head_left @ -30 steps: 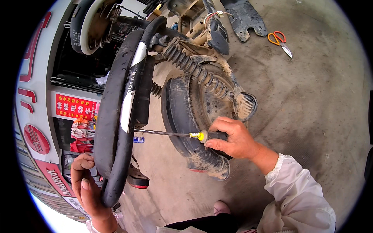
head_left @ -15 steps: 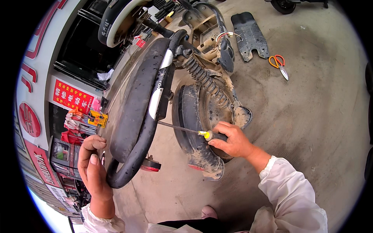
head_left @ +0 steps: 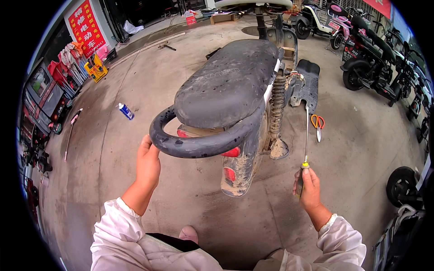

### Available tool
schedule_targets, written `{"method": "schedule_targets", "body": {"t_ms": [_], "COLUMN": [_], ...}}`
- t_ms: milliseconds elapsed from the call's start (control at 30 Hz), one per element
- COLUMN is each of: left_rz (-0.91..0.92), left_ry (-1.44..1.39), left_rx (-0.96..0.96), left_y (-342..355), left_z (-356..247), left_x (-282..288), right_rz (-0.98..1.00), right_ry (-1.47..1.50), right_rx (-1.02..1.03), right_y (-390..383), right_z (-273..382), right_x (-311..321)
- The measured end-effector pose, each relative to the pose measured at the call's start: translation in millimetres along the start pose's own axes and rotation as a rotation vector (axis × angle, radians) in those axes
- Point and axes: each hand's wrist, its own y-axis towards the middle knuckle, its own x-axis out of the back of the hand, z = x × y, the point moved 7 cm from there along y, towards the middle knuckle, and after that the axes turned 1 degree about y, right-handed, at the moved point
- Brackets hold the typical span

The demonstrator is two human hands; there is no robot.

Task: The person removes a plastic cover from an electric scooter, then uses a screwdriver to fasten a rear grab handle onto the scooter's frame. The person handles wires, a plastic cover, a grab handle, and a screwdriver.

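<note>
My left hand (head_left: 148, 163) is at the left bend of the black grab rail (head_left: 199, 147) behind a scooter's seat, its fingers closed against the rail and partly hidden by it. The dusty black seat (head_left: 226, 83) has wet spots on it. My right hand (head_left: 310, 189) grips a screwdriver (head_left: 307, 140) by its dark handle with a yellow collar. Its long metal shaft points away from me, to the right of the scooter and apart from it. Beneath the rail is the muddy rear mudguard (head_left: 239, 178) with red reflectors; a coil spring shock absorber (head_left: 277, 106) shows at the right.
Orange-handled scissors (head_left: 318, 126) and a detached black panel (head_left: 305, 86) lie on the concrete floor to the right. A blue spray can (head_left: 126, 111) stands at the left. Parked scooters (head_left: 368, 58) line the right side; a yellow floor sign (head_left: 96, 68) is at the far left.
My right hand has drawn the screwdriver away from the seat's side and swung it to the right, pointing forward. The left hand has come to the rail. My view has turned and widened.
</note>
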Motion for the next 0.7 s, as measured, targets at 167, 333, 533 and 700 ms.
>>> {"method": "schedule_targets", "body": {"t_ms": [167, 333, 533, 700], "left_rz": [-0.002, -0.069, 0.223, 0.288], "left_ry": [-0.154, 0.119, 0.297, 0.347], "left_rx": [-0.085, -0.831, -1.141, -1.113], "left_y": [6, -26, -36, -35], "left_z": [8, -98, -149, -156], "left_x": [2, -20, -50, -52], "right_rz": [0.040, -0.013, -0.084, -0.092], "right_ry": [0.130, 0.184, 0.230, 0.220], "right_rx": [0.037, 0.041, -0.035, -0.100], "right_y": [-45, -93, -125, -145], "right_z": [64, 117, 139, 137], "right_x": [-42, -53, -82, -103]}}
